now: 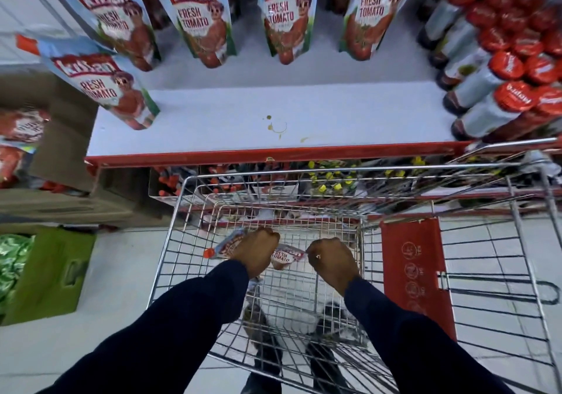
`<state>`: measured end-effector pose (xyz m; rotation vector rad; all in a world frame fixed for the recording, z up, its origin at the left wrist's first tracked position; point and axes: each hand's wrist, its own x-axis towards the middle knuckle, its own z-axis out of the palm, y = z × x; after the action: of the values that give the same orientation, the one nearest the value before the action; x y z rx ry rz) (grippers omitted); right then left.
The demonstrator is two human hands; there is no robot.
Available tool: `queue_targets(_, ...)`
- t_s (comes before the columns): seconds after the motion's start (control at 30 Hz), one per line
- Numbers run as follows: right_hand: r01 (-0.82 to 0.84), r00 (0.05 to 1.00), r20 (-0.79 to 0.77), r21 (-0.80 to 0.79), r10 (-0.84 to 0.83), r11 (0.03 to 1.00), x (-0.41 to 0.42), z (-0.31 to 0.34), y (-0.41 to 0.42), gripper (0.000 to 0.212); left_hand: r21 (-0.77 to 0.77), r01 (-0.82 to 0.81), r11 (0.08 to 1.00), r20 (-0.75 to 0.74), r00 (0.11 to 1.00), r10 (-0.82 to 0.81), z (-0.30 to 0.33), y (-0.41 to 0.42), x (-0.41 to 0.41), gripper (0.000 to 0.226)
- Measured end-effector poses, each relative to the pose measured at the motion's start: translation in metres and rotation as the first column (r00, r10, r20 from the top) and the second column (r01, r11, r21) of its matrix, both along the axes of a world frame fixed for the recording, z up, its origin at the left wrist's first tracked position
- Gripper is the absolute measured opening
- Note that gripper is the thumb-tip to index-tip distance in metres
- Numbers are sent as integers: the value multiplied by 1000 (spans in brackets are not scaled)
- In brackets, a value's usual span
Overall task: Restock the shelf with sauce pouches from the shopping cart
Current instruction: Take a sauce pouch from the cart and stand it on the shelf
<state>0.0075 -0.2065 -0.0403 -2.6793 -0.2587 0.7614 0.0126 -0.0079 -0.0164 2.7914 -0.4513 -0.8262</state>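
Both dark sleeves (188,311) reach down into the wire shopping cart (517,241). The left hand (255,250) grasps a Kissan tomato sauce pouch (226,246); the right hand (331,261) is clenched on another pouch (286,258). Beyond, five pouches (200,19) stand on the white shelf (334,120), with red-capped bottles (492,68) at its right edge.
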Motion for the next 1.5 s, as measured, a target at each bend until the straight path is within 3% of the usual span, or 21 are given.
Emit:
queue_targets(0.23, 14, 988, 147, 226, -48, 974, 12, 73, -16, 19, -127, -119, 985, 144, 980, 137, 46, 16, -5, 71)
queue_targets(0.47, -26, 937, 334, 359, -102, 933, 29, 172, -4, 17, -287, -113, 951, 387, 895, 223, 137, 44, 2, 67)
queue_targets(0.67, -97, 862, 489, 415, -131, 905, 56, 246, 24, 9, -284, -107, 953, 532, 809, 250, 216, 74, 29, 60)
queue_targets(0.83, -140, 779, 615, 360, -122, 922, 88, 285, 54, 16, -233, -108, 966, 632, 738, 235, 269, 102, 51, 51)
queue_targets(1.0, -172, 709, 701, 283, -81, 944, 123, 309, 88, 16, -170, -159, 973, 692, 684, 232, 307, 125, 74, 28)
queue_targets(1.3, -133, 697, 716, 194, -48, 972, 175, 302, 139, 12, -110, -216, 970, 703, 673, 230, 313, 158, 126, 34)
queue_targets(1.5, -117, 685, 720, 262, -113, 958, 187, 294, 143, 4, -75, -241, 968, 713, 665, 221, 310, 157, 138, 30)
